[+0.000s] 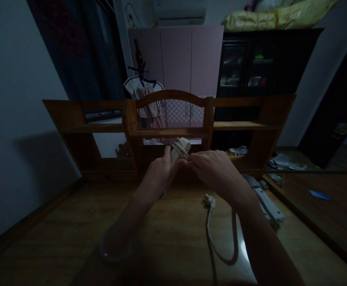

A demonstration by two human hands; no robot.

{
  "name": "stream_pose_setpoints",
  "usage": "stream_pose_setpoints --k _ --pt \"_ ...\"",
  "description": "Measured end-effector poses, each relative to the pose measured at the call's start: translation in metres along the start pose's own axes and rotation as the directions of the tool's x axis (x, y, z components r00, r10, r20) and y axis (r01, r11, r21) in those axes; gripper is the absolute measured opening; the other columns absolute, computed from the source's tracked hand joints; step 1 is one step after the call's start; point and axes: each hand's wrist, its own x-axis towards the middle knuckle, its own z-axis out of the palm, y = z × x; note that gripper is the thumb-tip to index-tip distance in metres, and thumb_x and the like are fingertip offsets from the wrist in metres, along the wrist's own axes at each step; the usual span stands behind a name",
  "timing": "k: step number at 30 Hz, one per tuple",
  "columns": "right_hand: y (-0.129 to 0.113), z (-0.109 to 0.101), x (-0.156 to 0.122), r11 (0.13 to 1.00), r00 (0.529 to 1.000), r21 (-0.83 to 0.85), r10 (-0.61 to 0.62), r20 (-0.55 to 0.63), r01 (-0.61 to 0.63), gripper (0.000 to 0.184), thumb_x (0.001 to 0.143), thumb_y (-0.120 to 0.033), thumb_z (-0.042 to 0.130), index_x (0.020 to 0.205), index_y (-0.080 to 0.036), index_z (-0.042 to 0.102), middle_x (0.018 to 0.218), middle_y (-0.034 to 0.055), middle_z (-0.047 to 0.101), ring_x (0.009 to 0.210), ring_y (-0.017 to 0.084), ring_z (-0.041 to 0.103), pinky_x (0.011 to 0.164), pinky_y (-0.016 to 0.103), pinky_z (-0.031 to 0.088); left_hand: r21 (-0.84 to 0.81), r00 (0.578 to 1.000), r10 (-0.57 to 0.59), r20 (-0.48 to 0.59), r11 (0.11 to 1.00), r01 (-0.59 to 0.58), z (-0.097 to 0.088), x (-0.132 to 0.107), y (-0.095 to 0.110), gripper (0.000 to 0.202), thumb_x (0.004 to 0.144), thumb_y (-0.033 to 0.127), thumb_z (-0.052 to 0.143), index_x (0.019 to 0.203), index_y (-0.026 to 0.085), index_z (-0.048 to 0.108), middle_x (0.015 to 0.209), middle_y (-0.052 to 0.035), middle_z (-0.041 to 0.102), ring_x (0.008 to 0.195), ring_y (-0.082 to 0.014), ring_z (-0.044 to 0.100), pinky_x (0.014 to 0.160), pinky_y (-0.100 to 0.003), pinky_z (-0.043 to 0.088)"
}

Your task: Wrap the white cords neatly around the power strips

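Note:
My left hand (160, 171) is closed around a white power strip (186, 142), held up in front of the wooden shelf unit. Turns of its pale cord (180, 150) cross the strip near its upper end. Close against it, my right hand (212, 165) has its fingers pinched on the cord at the strip's side. Below, a plug (209, 201) with bare prongs ends a grey-white cable (218, 250), which curves over the surface and passes behind my right forearm. Where the cable leads from there is hidden.
A second power strip (267, 204) with wound cord lies right of my right forearm. The wooden shelf unit (167, 133) spans the far edge. A raised wooden ledge (298, 214) runs along the right, with a blue packet (319, 194) beyond it. At left stands a wall (21, 119).

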Motion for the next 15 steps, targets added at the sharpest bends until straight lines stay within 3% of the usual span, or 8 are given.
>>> stream_pose_setpoints --k 6,10,15 --pt "0.002 0.0 0.002 1.0 0.998 -0.004 -0.008 0.063 0.008 0.017 0.086 -0.028 0.06 0.073 -0.018 0.066 0.073 0.0055 0.069 0.066 0.019 0.063 0.054 0.029 0.022 0.133 0.985 0.093 0.146 0.985 -0.112 0.001 0.001 0.002 0.073 0.074 0.072 0.054 0.122 0.019 0.041 0.089 -0.0138 0.068 0.083 -0.0345 0.068 0.062 -0.031 0.044" --pt "0.003 0.0 0.002 0.998 0.996 0.039 0.046 0.071 -0.049 0.022 0.081 -0.041 0.065 0.079 -0.019 0.069 0.074 0.0056 0.068 0.067 0.02 0.062 0.054 0.028 0.023 0.227 0.981 0.107 0.162 0.963 -0.142 -0.002 0.001 0.003 0.057 0.08 0.065 0.052 0.115 0.021 0.045 0.087 -0.0118 0.068 0.078 -0.0333 0.069 0.062 -0.032 0.045" --pt "0.005 0.001 0.0 0.988 0.998 0.15 0.02 0.053 -0.028 0.021 0.078 -0.041 0.07 0.079 -0.02 0.069 0.075 0.0045 0.068 0.068 0.017 0.061 0.056 0.026 0.026 0.256 0.971 0.137 0.195 0.949 -0.185 -0.01 -0.002 0.003 0.049 0.084 0.059 0.051 0.118 0.024 0.047 0.087 -0.01 0.069 0.081 -0.0321 0.069 0.065 -0.033 0.047"
